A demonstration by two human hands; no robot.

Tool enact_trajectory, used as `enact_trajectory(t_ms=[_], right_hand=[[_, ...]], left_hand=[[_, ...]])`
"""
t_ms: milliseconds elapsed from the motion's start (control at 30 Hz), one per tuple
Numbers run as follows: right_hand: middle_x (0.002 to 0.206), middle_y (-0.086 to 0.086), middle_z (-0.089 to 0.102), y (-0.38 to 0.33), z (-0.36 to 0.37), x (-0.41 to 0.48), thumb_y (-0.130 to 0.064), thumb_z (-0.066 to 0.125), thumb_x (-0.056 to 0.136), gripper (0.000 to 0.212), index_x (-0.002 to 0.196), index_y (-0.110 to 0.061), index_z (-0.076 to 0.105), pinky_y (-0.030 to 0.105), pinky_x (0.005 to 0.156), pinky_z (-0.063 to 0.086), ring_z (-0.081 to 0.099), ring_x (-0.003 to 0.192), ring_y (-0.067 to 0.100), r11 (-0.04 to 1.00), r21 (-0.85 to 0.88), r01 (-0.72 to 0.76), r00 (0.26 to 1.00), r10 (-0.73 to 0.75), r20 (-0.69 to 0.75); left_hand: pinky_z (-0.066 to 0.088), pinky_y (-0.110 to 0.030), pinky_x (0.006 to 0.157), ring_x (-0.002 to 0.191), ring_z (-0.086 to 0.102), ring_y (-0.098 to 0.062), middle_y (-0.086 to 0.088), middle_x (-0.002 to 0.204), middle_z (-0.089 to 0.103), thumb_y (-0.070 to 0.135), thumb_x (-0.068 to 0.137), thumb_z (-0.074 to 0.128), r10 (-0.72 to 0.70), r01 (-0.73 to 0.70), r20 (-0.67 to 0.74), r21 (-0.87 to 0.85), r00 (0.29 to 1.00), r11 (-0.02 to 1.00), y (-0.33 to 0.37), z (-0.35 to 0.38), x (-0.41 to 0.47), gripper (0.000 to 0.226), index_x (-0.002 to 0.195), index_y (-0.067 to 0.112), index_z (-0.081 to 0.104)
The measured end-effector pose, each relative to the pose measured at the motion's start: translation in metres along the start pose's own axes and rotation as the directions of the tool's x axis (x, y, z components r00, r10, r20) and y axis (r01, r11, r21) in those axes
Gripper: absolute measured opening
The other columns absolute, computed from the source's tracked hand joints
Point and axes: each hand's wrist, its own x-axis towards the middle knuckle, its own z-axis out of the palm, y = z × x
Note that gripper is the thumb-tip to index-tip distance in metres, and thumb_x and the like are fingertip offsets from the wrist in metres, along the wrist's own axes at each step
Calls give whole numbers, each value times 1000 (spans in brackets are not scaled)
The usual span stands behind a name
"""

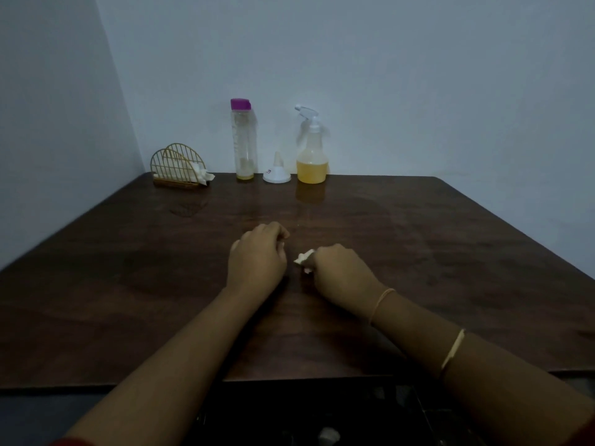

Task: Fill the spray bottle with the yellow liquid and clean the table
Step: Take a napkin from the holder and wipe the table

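Observation:
The clear spray bottle (pixel 311 156) with a white trigger head stands at the back of the dark wooden table (pixel 450 252), its lower part holding yellow liquid. Left of it a white funnel (pixel 277 172) sits upside down. A tall clear bottle (pixel 243 140) with a purple cap stands further left, with only a thin yellow layer at its bottom. My right hand (pixel 341 273) rests on the table middle, closed around a crumpled white tissue (pixel 304 259). My left hand (pixel 257 255) lies beside it, fingers curled, holding nothing that I can see.
A gold wire napkin holder (pixel 177 167) with white tissues stands at the back left corner. Pale walls close the table in at the back and left. The table's front edge (pixel 289 379) runs just below my forearms.

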Motion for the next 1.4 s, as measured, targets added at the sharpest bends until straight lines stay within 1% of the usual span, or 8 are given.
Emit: enact_trajectory(t_ms=[100,233,333,500,800,1067,1267,1400], right_hand=[[105,11,71,0,-13,9,-10,58,89,22,107,-9,72,15,66,45,64,82,15,893,446,-58,997,77,-25],[97,13,71,5,-22,12,-1,59,88,16,98,-2,71,19,65,53,64,77,14,348,893,-287,941,279,194],[89,13,68,9,-23,6,7,52,89,16,92,1,67,25,67,57,65,78,18,19,954,-298,923,262,283],[89,22,64,5,-29,-7,9,47,91,17,101,12,60,32,60,58,66,71,25,-190,943,-272,905,282,318],[89,17,67,2,-43,-6,-5,58,89,17,105,1,61,20,47,52,65,67,18,-192,935,-297,904,259,340],[86,11,66,15,-34,27,-23,53,94,15,99,-10,59,19,41,43,61,63,16,-367,858,-360,810,332,482],[83,6,64,36,-43,69,-47,43,95,46,83,-12,71,35,84,48,55,77,17,-326,754,-570,773,97,627],[93,4,68,44,-69,95,-54,43,92,51,86,-17,76,37,87,49,61,96,19,-296,701,-649,726,36,687]], left_hand=[[47,-41,84,95,57,-20,0,102,63,12,88,50,13,-14,-35,-19,999,1000,1,-1,-6,19,103,17,60],[48,-42,81,91,57,-19,-1,98,62,15,90,49,24,-28,-65,-62,998,998,3,-3,-15,15,100,17,60],[48,-42,83,95,57,-20,-2,104,60,13,90,51,43,-51,-89,-91,995,995,7,-4,-22,18,107,16,58],[48,-41,91,111,54,-18,-1,131,50,14,89,56,42,-47,-48,-116,998,992,15,-11,-30,46,133,21,45],[46,-29,91,115,51,-12,1,132,54,10,88,59,-108,198,223,-434,969,879,31,-19,-17,46,131,24,48],[42,-15,63,82,55,0,11,93,60,14,88,61,-280,280,90,-574,956,770,37,3,10,16,101,22,62],[42,-15,61,82,57,2,14,88,60,14,88,59,-340,300,51,-601,939,740,43,15,54,15,95,26,61],[41,-16,60,80,56,0,14,84,58,16,86,62,-363,370,119,-517,924,772,53,2,93,13,93,26,59]])
